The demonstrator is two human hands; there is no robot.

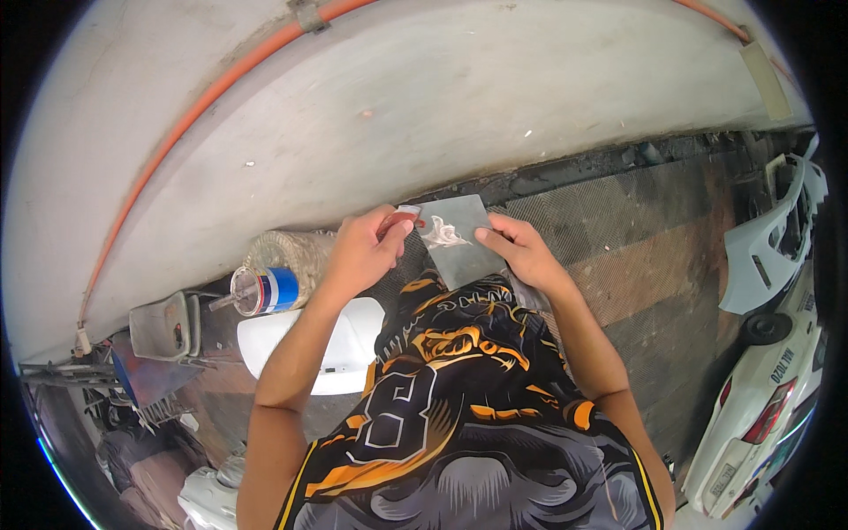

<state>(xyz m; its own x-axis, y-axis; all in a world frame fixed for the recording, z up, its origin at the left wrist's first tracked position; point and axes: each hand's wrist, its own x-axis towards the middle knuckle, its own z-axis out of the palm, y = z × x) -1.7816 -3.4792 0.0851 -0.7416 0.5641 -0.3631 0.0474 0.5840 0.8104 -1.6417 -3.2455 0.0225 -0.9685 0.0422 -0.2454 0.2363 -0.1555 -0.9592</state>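
Note:
My right hand (pixel 526 252) grips the right edge of a thin grey rectangular plate (pixel 477 259), thumb on top. On the plate lies a smear of pinkish-white paste (pixel 443 233). In my left hand (pixel 367 247) is a small red and white tube (pixel 399 219), pinched between thumb and fingers. Its red end points at the plate's left side, close to the paste. My palm and fingers hide part of the tube. Left of my left forearm stands an open can (pixel 281 290) with a blue and white label.
A white panel (pixel 353 340) lies below the can, beside a grey bin (pixel 163 327). A pale car body panel (pixel 773 234) and a white car (pixel 764 406) stand at the right. An orange pipe (pixel 190 119) runs along the pale wall (pixel 397 106) ahead. Ribbed matting (pixel 609 238) covers the floor.

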